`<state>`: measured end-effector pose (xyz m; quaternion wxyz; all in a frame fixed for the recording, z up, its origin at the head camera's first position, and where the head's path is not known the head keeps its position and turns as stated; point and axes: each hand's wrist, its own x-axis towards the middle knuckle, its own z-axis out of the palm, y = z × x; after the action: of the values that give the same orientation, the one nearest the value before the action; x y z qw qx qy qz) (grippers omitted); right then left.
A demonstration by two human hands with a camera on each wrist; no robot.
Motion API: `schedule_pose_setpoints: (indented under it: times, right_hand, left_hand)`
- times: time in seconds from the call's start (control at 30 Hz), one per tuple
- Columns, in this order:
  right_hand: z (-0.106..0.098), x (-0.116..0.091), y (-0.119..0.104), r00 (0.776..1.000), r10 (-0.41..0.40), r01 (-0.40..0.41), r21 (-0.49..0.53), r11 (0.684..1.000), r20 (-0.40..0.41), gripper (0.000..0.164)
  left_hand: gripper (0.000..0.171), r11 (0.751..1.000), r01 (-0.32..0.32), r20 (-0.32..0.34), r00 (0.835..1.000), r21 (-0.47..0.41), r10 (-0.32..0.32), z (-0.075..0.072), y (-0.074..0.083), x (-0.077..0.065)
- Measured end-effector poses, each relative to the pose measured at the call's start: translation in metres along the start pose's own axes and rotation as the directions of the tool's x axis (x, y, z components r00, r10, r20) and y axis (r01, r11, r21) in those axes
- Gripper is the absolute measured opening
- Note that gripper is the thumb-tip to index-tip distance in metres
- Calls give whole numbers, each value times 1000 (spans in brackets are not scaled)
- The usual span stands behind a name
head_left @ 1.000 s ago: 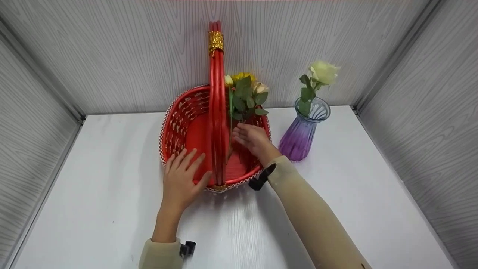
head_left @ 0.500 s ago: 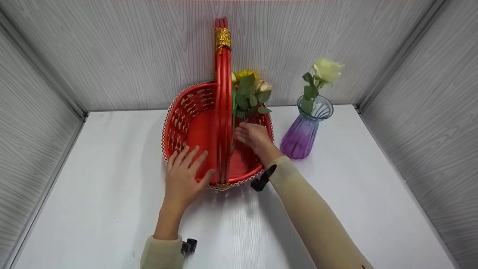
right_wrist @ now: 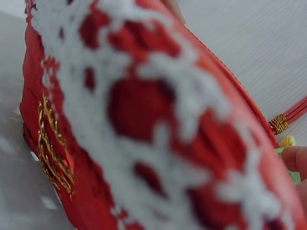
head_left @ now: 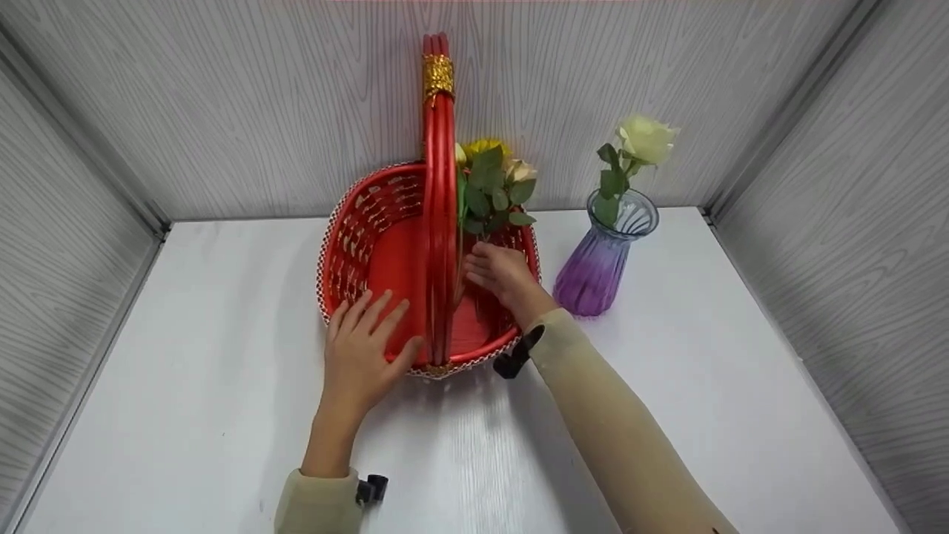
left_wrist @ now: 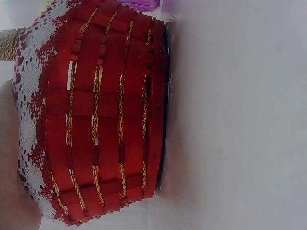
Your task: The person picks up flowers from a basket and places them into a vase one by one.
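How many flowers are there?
4 that I can see: a white rose in the vase, and a yellow flower, a peach rose and a pale bud at the back right of the basket. More may hide behind the handle or leaves.

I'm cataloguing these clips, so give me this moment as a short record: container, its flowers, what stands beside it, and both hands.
Container: red basket with a tall handle, on a white table
Its flowers: yellow flower and peach flower, with green leaves
Beside it: purple vase holding one pale rose
Near left rim: left hand, fingers spread
Below the leaves: right hand; whether it grips anything is unclear
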<state>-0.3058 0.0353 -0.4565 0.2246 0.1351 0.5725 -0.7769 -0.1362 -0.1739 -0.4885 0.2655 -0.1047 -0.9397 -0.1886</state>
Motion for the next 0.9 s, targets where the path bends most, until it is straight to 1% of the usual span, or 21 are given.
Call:
schedule_pose_setpoints:
  times: [0.17, 0.33, 0.47, 0.6, 0.8, 0.9]
  right_hand:
    - [1, 2, 1, 1000, 16, -16, 23, 1000, 8, 41]
    - [1, 2, 1, 998, 29, -30, 7, 1000, 57, 44]
    - [0, 1, 0, 995, 54, -54, -4, 999, 87, 48]
    - [-1, 2, -1, 992, 76, -77, 4, 997, 97, 51]
    - [0, 2, 0, 984, 103, -105, 4, 994, 145, 54]
    - [2, 3, 0, 980, 124, -128, 16, 992, 157, 52]
  left_hand:
    - [59, 1000, -1, 1, 1000, 2, 1, 1, -2, 0]
    - [60, 1000, -9, -10, 1000, 1, 9, 2, -2, 0]
    - [60, 1000, -6, 2, 1000, 3, 6, 2, -2, 1]
    - [60, 1000, -2, 16, 1000, 0, 2, 2, -1, 3]
    - [60, 1000, 2, 13, 1000, -1, -2, 2, -1, 2]
    - [58, 1000, 1, 4, 1000, 4, -1, 0, 0, 1]
